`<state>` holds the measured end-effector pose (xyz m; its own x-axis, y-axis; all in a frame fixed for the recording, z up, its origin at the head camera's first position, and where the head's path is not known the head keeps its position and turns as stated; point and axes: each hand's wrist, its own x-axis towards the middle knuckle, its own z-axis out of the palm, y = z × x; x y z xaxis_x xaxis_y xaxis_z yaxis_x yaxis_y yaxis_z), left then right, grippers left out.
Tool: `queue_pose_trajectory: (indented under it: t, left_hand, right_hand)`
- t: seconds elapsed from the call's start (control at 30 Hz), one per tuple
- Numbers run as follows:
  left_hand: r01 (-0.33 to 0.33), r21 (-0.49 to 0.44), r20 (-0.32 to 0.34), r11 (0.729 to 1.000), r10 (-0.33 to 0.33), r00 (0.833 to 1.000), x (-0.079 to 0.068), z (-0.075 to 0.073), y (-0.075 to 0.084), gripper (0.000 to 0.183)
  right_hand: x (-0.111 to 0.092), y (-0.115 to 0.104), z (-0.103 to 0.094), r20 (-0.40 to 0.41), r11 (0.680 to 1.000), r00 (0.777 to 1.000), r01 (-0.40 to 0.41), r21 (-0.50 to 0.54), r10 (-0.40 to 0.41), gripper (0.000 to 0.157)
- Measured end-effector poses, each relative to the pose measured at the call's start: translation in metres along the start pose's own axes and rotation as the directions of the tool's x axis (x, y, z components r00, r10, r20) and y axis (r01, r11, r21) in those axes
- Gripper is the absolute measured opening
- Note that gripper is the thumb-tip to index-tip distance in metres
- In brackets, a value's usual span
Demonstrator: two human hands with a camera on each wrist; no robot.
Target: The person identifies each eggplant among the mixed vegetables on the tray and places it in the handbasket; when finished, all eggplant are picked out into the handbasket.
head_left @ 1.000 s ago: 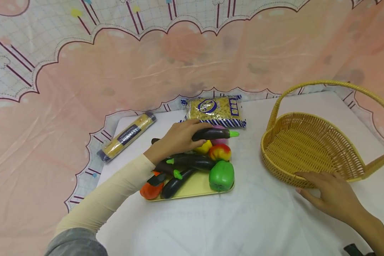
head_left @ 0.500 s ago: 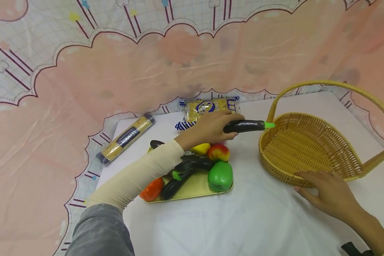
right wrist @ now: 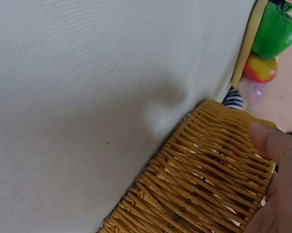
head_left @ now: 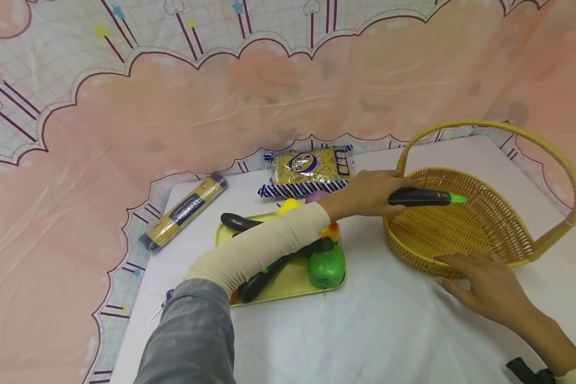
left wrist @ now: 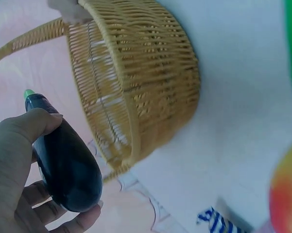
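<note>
My left hand grips a dark purple eggplant with a green stem, held over the left rim of a yellow wicker basket. In the left wrist view the thumb lies across the eggplant and the fingers wrap beneath it, beside the basket's open top. My right hand holds the basket's near rim, thumb outside on the weave and fingers over the edge. Under my left forearm, a pale yellow tray bears more eggplants, a green bell pepper and other produce, partly hidden.
A pasta bag with blue stripes lies behind the tray, and a long spaghetti packet is at the left. The basket's tall handle arches over its opening. Near the left table edge is a small purple-topped stick.
My left hand has carried the eggplant rightward from above the tray to the basket's left rim. The right hand stays on the near rim.
</note>
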<state>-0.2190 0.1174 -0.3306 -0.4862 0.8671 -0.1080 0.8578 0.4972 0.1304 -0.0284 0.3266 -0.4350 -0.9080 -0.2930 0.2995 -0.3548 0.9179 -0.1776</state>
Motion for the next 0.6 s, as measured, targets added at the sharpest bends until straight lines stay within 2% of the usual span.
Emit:
queue_pose_trajectory:
  t: [0.33, 0.6]
  left_hand:
    - [-0.008, 0.057, 0.085, 0.998, 0.003, 0.996, 0.052, 0.025, 0.035, 0.057]
    - [-0.01, 0.05, 0.137, 0.999, 0.003, 0.991, 0.076, 0.05, 0.054, 0.052]
  right_hand:
    - [0.0, 0.002, 0.001, -0.005, 1.0, 1.0, 0.001, 0.007, -0.001, 0.046]
    - [0.0, 0.003, 0.002, -0.031, 1.0, 1.0, 0.006, 0.004, -0.006, 0.046]
